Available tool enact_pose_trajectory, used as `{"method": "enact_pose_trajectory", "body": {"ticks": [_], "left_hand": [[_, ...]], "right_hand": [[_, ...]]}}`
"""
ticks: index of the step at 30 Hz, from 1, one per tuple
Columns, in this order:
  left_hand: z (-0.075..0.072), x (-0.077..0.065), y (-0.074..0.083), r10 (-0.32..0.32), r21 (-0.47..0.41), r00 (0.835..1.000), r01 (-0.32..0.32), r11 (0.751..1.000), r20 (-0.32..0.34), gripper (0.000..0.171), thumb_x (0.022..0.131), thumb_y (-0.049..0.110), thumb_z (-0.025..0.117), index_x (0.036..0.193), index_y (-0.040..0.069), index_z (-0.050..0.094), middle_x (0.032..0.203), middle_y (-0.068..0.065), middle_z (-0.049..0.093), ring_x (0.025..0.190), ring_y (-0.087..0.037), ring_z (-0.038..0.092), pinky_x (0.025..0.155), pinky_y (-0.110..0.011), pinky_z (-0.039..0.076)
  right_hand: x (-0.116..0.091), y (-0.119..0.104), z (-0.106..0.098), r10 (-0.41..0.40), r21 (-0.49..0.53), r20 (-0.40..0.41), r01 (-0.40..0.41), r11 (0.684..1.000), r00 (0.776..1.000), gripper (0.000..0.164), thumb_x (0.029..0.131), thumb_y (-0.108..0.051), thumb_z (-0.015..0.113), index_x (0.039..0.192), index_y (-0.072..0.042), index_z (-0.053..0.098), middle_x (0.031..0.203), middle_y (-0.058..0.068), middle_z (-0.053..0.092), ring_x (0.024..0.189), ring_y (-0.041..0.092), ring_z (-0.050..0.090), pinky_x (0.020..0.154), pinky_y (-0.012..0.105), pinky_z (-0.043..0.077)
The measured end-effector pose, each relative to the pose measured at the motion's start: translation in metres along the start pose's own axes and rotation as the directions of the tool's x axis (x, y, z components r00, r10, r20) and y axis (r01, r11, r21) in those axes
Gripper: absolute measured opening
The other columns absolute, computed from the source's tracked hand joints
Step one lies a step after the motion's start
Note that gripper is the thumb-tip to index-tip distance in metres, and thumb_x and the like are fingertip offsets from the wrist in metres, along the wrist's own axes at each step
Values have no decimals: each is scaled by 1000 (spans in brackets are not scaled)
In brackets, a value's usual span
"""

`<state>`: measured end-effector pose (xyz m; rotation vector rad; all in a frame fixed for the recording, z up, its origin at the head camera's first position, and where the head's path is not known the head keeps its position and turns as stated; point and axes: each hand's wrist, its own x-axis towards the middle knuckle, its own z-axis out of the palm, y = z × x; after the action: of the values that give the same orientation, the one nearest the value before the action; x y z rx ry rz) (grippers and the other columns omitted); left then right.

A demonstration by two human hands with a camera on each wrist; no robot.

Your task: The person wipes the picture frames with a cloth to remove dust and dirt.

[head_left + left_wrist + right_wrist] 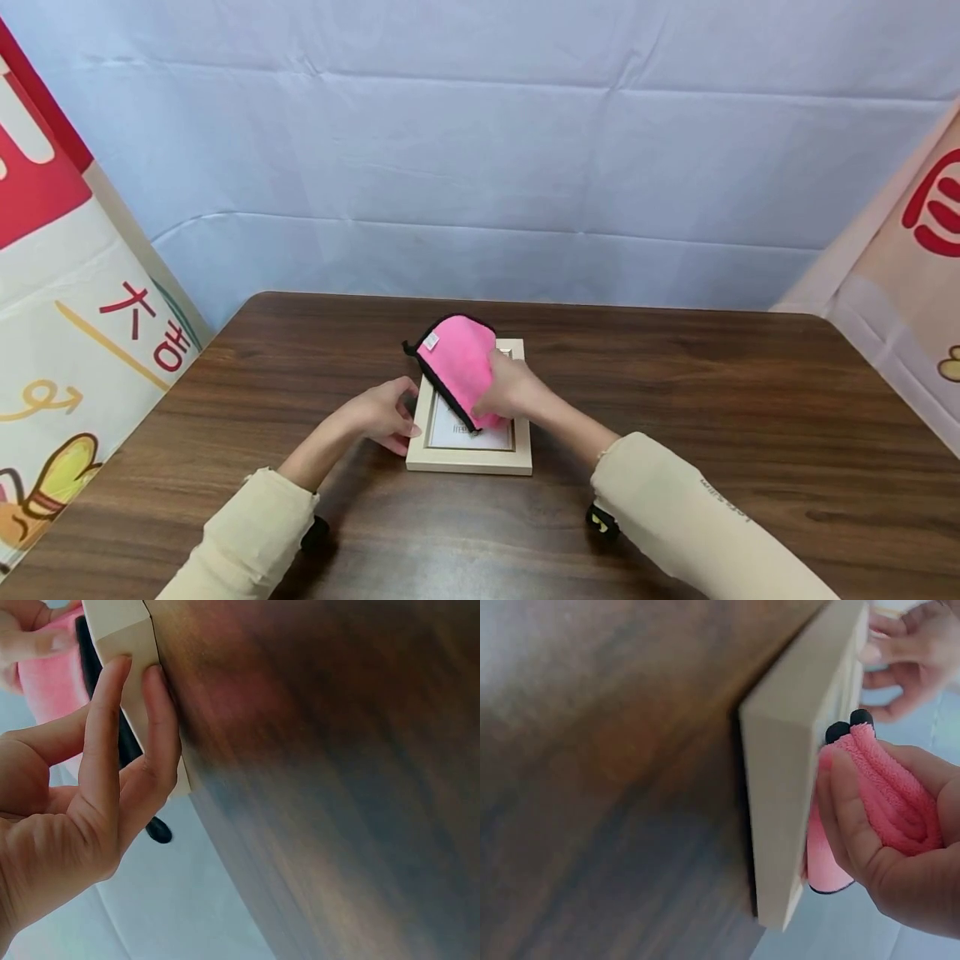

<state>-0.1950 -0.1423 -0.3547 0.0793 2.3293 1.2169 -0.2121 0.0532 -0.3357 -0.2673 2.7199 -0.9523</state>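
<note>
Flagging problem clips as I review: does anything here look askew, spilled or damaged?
Nothing stands out. The cream picture frame lies on the table, the left hand touching its left edge; the right hand holds the pink cloth over it. No spill or damage shows, though the cloth hides part of the frame.

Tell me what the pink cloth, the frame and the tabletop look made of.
Pink cloth: soft textile, perhaps microfibre, given its fuzzy pile.
Frame: smooth, pale cream, maybe painted wood or plastic; the even surface leaves that open.
Tabletop: dark brown wood or wood-look laminate, with streaky grain and a slight sheen.
</note>
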Motion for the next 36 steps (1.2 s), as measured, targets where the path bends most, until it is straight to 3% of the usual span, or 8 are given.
{"method": "enact_pose_trajectory", "body": {"ticks": [7,15,20,26,36], "left_hand": [[1,-1,1,-7,15,1000,7,1000,-7,45,80,-11,62,117,-2,39,88,-18,51,65,-22,60,57,-33,57],[1,-1,1,1,1,1000,-1,1000,-6,44,79,-12,62,115,-3,39,86,-17,50,63,-21,60,57,-34,57],[2,-1,0,6,-2,1000,-6,1000,-10,43,79,-13,62,115,-3,39,83,-17,50,62,-21,60,56,-34,57],[2,0,0,7,-1,1000,-7,1000,-16,44,79,-12,62,115,-3,39,83,-17,51,62,-20,60,56,-34,57],[0,1,-4,2,-10,1000,-2,1000,-15,42,80,-12,61,115,-3,39,84,-17,50,64,-21,60,57,-34,57]], "right_hand": [[-2,-4,6,-17,-107,-27,14,994,999,55,61,-6,75,107,3,46,81,11,52,73,23,51,50,24,46],[1,2,-5,18,-126,-34,-22,992,999,62,61,-6,75,113,6,44,82,12,53,70,24,52,48,25,48],[1,10,-16,60,-48,-44,-62,997,997,65,62,-3,73,117,8,40,85,16,54,58,20,58,44,25,51],[-1,18,-29,117,99,-1,-117,988,993,65,67,1,70,122,8,35,93,22,50,51,20,62,47,33,55],[0,28,-35,142,207,13,-142,968,990,53,68,5,67,111,6,37,90,24,50,48,23,62,50,36,56]]}}
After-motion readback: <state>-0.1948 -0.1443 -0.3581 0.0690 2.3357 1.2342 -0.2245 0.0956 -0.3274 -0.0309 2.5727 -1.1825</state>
